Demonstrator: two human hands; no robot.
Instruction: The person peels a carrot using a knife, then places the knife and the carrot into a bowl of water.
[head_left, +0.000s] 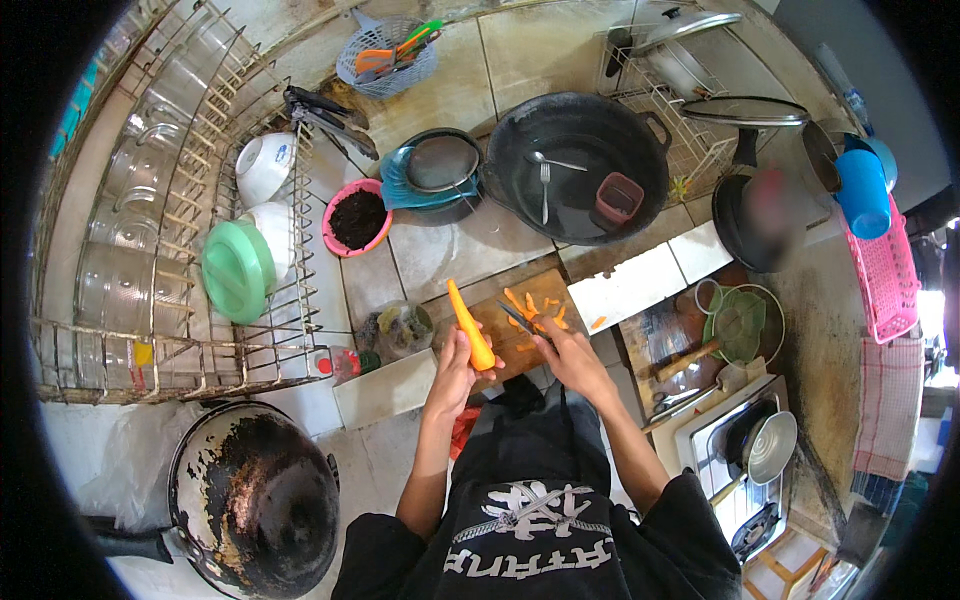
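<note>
My left hand (456,362) grips a long orange carrot (468,322) by its thick end, the tip pointing away over the wooden cutting board (535,290). My right hand (562,348) holds a dark-bladed knife (517,318) on the board, just right of the carrot. Several orange carrot pieces (530,305) lie scattered on the board around the blade.
A big black wok (575,165) with a fork and a pink cup sits behind the board. Left stands a wire dish rack (190,230) with bowls, and a pink bowl (357,217). A worn pan (255,495) lies lower left; a stove (745,460) lower right.
</note>
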